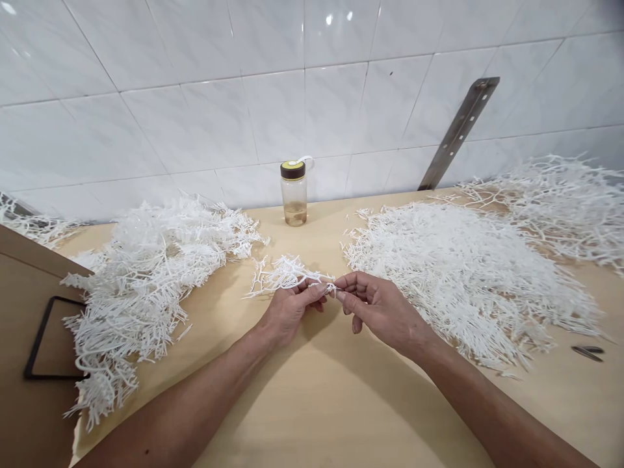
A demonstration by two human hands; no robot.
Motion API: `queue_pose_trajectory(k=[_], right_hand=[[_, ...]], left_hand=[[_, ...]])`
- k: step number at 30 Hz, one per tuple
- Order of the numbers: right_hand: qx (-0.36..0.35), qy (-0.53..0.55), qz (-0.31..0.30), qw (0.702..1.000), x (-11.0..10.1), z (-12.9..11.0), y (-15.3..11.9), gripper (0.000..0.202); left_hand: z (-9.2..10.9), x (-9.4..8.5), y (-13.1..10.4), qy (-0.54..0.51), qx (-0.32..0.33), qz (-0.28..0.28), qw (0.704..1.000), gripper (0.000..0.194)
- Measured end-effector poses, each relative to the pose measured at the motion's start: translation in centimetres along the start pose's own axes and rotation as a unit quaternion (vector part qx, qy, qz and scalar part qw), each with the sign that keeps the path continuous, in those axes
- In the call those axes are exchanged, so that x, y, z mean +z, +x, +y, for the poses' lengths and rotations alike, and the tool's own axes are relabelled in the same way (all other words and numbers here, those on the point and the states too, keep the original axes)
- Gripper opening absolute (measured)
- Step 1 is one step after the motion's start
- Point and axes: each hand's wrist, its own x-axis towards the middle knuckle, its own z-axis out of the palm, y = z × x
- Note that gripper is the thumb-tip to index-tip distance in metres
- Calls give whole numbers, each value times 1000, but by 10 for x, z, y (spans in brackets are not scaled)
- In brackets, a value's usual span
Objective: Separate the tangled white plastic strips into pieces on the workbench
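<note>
Left hand (288,314) pinches a white branching sprig (285,273) between thumb and fingers, its strands fanning out beyond and to the left of that hand. Opposite, the right hand (377,307) is nearly closed, thumb and forefinger at the sprig's near end; whether they grip a strand I cannot tell. Bare desk (312,403) lies below both. Left of the left hand, a heap of white sprigs (160,260) crowds against a wooden panel (24,273) with a black handle (39,338). Right of the right hand spreads a wider heap (463,260), with a looser pile (570,208) past it and small dark metal pieces (587,353) nearer the forearm. Beyond the hands, between the heaps, stands a lidded clear bottle (294,193) holding a shallow, yellowish liquid (295,213). A slotted metal bracket (461,136) slants before the tiled wall (273,58).
</note>
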Motion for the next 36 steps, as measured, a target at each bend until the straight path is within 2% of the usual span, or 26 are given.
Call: queue_pose_trajectory(k=[3, 9, 13, 16, 20, 23, 26, 31, 36], right_hand=[[-6, -18, -3, 1000, 1, -2, 0, 25], [-9, -81, 48, 996, 3, -4, 0, 27], [-22, -116, 72, 990, 3, -5, -1, 23], [-58, -155, 89, 982, 2, -6, -1, 20], [-139, -217, 99, 961, 4, -5, -1, 17], [-179, -243, 105, 948, 5, -2, -1, 15], [-207, -261, 114, 936, 6, 0, 0, 13], [-254, -273, 119, 920, 7, -3, 1, 15], [-247, -281, 105, 921, 8, -6, 0, 17]], left_hand=[[-2, 0, 1, 9, 5, 10, 1000, 21], [2, 5, -3, 34, 12, 23, 999, 25], [4, 6, -5, 39, 4, 8, 999, 24], [5, 5, -4, 20, -6, -8, 1000, 27], [5, 4, -2, 5, -13, -4, 1000, 34], [4, 4, -2, 26, -12, -2, 1000, 28], [4, 4, -1, 28, -12, -2, 1000, 22], [5, 2, 0, 14, -19, -5, 1000, 24], [5, 1, 1, 12, -26, -7, 1000, 25]])
